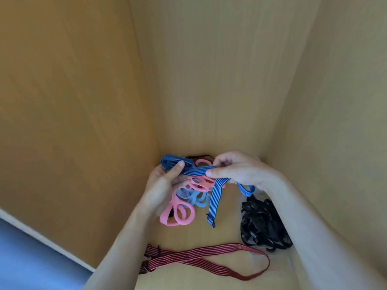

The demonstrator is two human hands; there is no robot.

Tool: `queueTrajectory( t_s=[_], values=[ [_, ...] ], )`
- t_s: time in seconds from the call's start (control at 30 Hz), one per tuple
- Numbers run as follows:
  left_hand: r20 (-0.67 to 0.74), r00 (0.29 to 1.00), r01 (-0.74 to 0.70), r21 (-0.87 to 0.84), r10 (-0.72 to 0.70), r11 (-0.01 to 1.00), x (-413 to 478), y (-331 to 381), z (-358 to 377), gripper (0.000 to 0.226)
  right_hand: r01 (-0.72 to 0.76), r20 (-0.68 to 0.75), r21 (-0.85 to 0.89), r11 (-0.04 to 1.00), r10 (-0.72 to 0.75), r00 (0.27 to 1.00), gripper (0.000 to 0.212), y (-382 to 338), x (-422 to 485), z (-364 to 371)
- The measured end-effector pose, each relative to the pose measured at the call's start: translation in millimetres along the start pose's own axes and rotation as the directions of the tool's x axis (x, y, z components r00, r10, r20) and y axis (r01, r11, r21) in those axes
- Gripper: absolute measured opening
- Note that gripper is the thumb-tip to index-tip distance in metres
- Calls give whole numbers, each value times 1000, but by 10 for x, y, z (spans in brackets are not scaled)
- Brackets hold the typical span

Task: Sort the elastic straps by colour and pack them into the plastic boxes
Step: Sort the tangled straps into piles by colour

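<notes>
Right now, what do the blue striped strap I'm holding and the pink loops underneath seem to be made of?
Blue striped flat strap: looks like woven elastic fabric, matte; fine dark lengthwise ribs and limp draping suggest it. Pink smooth loops: probably silicone or rubber, though soft fabric is possible; even colour, rounded edges, no visible weave.

The blue striped strap [196, 171] and the red striped strap [201, 253] look like woven elastic cloth, ribbed and matt. The pink loops [178, 215] and the pale blue loops [195, 198] are smooth and matt. The walls [209, 80] are matt wood-grain board
</notes>
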State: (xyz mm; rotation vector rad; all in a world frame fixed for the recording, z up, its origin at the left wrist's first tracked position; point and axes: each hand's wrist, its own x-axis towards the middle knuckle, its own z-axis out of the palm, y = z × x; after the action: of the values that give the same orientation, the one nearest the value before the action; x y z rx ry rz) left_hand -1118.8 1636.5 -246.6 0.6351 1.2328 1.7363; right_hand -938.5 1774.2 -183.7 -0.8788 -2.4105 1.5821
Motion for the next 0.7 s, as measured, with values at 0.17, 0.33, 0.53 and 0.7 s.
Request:
queueTrajectory(
  t_s=[0.17,0.33,0.53,0.7],
  values=[
    [-31,997,66,-208,-74,976,-54,-107,-180,23,160,-137,366,917,-117,984,22,-185,-126,-168],
    [-107,985,109,-198,-132,974,-160,-276,-218,33,281,-186,591,757,-211,960,16,-373,-196,-203],
    [-75,990,125,131,-116,983,-261,-404,-265,57,359,-211,656,663,-296,932,19,-443,-218,-111],
    [301,948,-47,459,-106,887,-381,-350,42,79,311,-105,708,635,-340,935,18,-479,-171,135]
  ],
)
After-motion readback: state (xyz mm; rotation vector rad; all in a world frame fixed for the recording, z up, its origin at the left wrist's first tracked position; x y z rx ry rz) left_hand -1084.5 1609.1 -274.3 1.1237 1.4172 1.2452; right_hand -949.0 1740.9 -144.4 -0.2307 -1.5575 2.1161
